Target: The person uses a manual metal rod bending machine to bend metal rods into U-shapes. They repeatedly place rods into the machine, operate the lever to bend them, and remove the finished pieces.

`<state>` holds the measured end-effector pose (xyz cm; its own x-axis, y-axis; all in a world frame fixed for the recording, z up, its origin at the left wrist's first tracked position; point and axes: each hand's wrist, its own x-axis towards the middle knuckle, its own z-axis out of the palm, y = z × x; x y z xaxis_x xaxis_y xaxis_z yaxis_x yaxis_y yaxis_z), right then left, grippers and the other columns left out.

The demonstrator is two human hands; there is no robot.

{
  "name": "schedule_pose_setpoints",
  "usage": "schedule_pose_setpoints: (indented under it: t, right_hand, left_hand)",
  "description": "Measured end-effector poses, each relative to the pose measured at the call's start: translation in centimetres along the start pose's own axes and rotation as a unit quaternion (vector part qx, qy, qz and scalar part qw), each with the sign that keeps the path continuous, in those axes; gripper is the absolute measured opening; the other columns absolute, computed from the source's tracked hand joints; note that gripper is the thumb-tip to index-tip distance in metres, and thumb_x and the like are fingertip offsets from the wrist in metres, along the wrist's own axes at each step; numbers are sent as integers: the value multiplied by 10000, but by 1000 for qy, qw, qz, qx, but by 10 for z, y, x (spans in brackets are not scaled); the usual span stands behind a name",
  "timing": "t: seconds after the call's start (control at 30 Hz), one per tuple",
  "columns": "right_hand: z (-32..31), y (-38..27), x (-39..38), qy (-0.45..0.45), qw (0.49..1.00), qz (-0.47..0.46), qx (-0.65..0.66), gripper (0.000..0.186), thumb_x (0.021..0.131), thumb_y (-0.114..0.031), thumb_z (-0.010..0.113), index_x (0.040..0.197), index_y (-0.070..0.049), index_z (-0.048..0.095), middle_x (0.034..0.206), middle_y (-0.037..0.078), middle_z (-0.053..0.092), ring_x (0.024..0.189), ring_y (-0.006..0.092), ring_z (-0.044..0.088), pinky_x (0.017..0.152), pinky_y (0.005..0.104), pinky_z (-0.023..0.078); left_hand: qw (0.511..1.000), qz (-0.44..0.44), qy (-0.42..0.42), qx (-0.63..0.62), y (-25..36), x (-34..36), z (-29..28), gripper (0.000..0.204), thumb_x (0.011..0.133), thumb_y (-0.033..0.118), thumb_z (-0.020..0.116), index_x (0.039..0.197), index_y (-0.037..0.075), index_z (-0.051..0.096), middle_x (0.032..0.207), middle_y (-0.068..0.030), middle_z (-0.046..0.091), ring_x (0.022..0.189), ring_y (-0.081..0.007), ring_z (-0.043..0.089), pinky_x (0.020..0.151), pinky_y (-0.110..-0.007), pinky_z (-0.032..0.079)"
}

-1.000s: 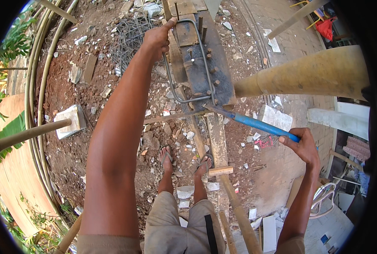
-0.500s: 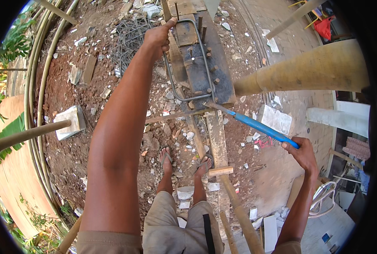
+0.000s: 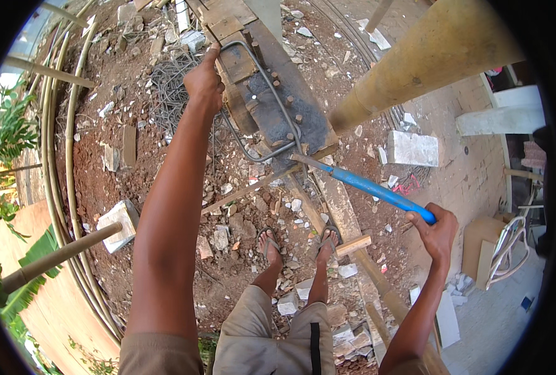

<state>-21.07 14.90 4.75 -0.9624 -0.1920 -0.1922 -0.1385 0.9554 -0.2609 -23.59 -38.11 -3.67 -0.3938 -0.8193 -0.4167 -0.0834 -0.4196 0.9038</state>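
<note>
My left hand (image 3: 204, 84) is closed around the far left corner of a bent steel rebar stirrup (image 3: 275, 154), a rounded rectangular loop. The loop lies over a dark wooden bending board (image 3: 266, 115) with several metal pegs standing up from it. My right hand (image 3: 437, 231) is wrapped round the end of a blue-handled rebar bending bar (image 3: 378, 193). This bar slants up and left, and its bare metal head meets the rod at the loop's near right corner, by the board's near edge. How the head grips the rod is too small to tell.
A thick bamboo post (image 3: 415, 69) rises at the right of the board. A wire tangle (image 3: 173, 94) lies left of it on rubble-strewn soil. A bamboo pole (image 3: 65, 255) in a white block juts in from the left. A white block (image 3: 413, 148) sits at right.
The view has turned, so board and loop now slant toward the upper left. My hands keep their hold on the stirrup and the bending bar, whose head stays at the loop's near corner.
</note>
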Motion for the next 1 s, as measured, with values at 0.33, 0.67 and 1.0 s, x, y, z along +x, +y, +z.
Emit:
schedule_pose_setpoints:
  t: [0.33, 0.67, 1.0]
  right_hand:
    - [62, -12, -110, -1, 993, 111, 48, 565, 814, -527, 894, 688, -31, 653, 554, 107, 524, 514, 234, 457, 536, 424, 404]
    - [55, -12, -112, -78, 987, 99, 101, 528, 867, -452, 885, 690, -26, 629, 550, 46, 425, 556, 145, 393, 520, 378, 372]
    - [35, 16, -43, -522, 821, 67, 219, 541, 925, -410, 859, 623, -34, 614, 535, -47, 465, 529, 64, 385, 485, 323, 337]
  left_hand:
    - [998, 48, -4, 42, -5, 4, -1, 580, 873, 420, 886, 1073, -90, 695, 868, -115, 683, 657, -191, 584, 581, -374, 466]
    - [996, 28, 33, 72, -11, 8, -3, 735, 842, 440, 904, 1249, -130, 679, 1143, -213, 714, 862, -252, 668, 770, -393, 531]
    - [996, 12, 23, 82, -6, -3, -5, 1130, 825, 515, 911, 1536, -182, 377, 1049, -186, 658, 628, -139, 497, 506, -351, 387]
